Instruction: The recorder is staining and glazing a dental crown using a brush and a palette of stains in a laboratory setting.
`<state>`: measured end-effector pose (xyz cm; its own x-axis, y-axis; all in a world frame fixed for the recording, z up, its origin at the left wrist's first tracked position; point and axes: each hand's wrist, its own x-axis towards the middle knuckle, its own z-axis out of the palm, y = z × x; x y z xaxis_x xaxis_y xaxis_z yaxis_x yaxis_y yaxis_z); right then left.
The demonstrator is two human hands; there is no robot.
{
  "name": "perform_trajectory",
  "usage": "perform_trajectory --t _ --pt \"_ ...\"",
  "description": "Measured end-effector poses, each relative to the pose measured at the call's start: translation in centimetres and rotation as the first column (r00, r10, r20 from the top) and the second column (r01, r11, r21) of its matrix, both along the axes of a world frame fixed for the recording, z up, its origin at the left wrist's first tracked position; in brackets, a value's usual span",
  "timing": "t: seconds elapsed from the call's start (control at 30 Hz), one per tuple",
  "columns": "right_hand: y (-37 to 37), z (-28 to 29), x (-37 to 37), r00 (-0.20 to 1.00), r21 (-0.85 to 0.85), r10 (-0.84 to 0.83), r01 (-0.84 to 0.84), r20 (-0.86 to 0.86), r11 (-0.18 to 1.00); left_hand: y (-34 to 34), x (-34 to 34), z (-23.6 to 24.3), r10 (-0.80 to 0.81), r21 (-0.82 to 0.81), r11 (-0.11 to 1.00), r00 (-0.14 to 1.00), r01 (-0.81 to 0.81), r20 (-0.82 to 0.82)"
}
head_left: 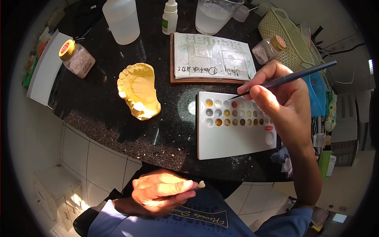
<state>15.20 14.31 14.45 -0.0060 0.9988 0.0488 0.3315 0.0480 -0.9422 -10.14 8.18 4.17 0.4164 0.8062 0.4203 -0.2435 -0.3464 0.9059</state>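
My right hand (282, 104) pinches a slim dark brush (294, 77). Its fine tip points down over the top rows of wells of a white palette (237, 144). Small wells on the palette hold yellow, brown, red, grey and whitish pastes. Near my body, in front of the counter edge, my left hand (164, 191) is closed on a thin dark holder (194, 189), mostly hidden by the fingers. At the end of the holder sits a small ivory tooth crown (201, 184). A yellow dental cast (138, 91) lies on the counter, left of the palette.
Behind the palette is a flat wooden-edged board with a marked paper pad (213, 59). Two yellow-lidded powder jars (81, 63), a large white bottle (121, 23), a dropper bottle (169, 19) and a glass of cloudy liquid (213, 17) surround it. Baskets (282, 43) stand at right.
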Motion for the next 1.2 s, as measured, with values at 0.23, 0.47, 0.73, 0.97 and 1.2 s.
perform_trajectory --t 0.23,0.47,0.73,0.97,1.2 --pt "1.1 -0.6 -0.2 0.999 -0.110 0.031 -0.030 0.010 0.993 0.4 -0.5 0.6 0.031 -0.048 0.998 0.989 -0.038 -0.148" --pt "1.2 -0.1 -0.9 0.999 -0.187 0.032 -0.031 0.000 0.982 -0.4 -0.2 -0.3 0.113 0.005 0.994 0.988 -0.113 -0.101" --pt "1.4 -0.6 -0.5 0.998 -0.139 0.053 -0.048 0.031 0.989 -0.6 0.0 0.0 0.108 -0.164 0.980 0.993 -0.113 -0.043" --pt "1.1 -0.6 -0.7 0.997 -0.111 0.063 -0.059 0.035 0.992 -1.0 -0.5 -0.3 0.081 -0.186 0.979 0.997 -0.082 -0.014" --pt "0.1 0.2 0.1 0.999 -0.032 0.009 -0.008 0.033 0.999 0.3 -0.4 -0.6 0.079 -0.046 0.995 0.987 -0.086 -0.137"
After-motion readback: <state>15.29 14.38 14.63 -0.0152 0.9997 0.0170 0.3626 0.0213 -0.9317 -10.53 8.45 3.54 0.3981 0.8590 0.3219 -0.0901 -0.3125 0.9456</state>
